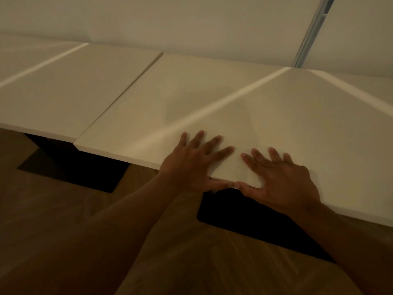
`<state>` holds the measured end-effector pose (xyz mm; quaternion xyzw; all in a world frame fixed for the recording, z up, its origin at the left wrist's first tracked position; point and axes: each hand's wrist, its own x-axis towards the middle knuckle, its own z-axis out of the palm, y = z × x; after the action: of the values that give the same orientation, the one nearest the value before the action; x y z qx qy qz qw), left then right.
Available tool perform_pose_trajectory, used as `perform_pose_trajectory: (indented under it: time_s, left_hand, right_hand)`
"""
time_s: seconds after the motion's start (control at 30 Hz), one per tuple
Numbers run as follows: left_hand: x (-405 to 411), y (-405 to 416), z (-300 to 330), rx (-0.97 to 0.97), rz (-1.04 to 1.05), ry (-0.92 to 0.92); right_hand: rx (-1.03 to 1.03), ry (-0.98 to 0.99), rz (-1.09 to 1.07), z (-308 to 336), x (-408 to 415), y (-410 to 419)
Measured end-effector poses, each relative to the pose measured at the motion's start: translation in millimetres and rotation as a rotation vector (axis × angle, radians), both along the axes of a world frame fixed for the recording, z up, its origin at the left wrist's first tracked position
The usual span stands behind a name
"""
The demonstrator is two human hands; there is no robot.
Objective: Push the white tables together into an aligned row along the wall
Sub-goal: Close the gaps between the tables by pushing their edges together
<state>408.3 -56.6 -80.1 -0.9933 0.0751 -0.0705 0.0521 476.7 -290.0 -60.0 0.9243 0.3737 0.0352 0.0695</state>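
Observation:
A white table (212,99) stands in front of me against the wall (191,24). My left hand (191,165) and my right hand (280,177) both grip its near edge, fingers spread flat on top and thumbs under the rim. Another white table (70,88) sits to its left; a thin seam runs between the two, and its front edge lies a little farther back than that of the table I hold. The frame is dim and blurred.
Dark square table bases rest on the wooden floor (63,220), one (70,167) under the left table, one (255,220) below my hands. A metal strip (312,33) runs up the wall at the right. More white tabletop stretches off to the far left.

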Motion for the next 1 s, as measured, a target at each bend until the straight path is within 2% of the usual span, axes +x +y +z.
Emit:
perform_pose_trajectory:
  time_s: [0.17, 0.33, 0.5, 0.73, 0.87, 1.0]
  left_hand:
    - [-3.3, 1.3, 1.9, -0.058, -0.023, -0.038]
    - [-3.7, 3.4, 6.6, -0.101, 0.007, 0.009]
    - [-4.7, 1.1, 9.6, -0.149, 0.009, 0.0]
    - [-7.3, 0.3, 14.8, -0.196, 0.034, 0.028]
    - [-12.5, 2.4, 23.5, -0.446, 0.123, -0.009]
    - [-38.9, 38.3, 15.4, -0.316, 0.161, -0.111]
  right_hand:
    - [0.021, 0.04, 0.0, -6.5, 3.9, -1.4]
    - [0.013, 0.097, -0.028, -6.4, 6.2, 0.8]
    - [-0.031, 0.044, -0.058, 5.2, -2.2, 1.3]
    - [0.075, 0.061, -0.017, 8.9, -6.8, 2.9]
    - [0.17, 0.063, -0.001, 9.3, -8.6, 0.7]
    - [0.216, 0.066, -0.073, 10.8, -13.0, 0.1]
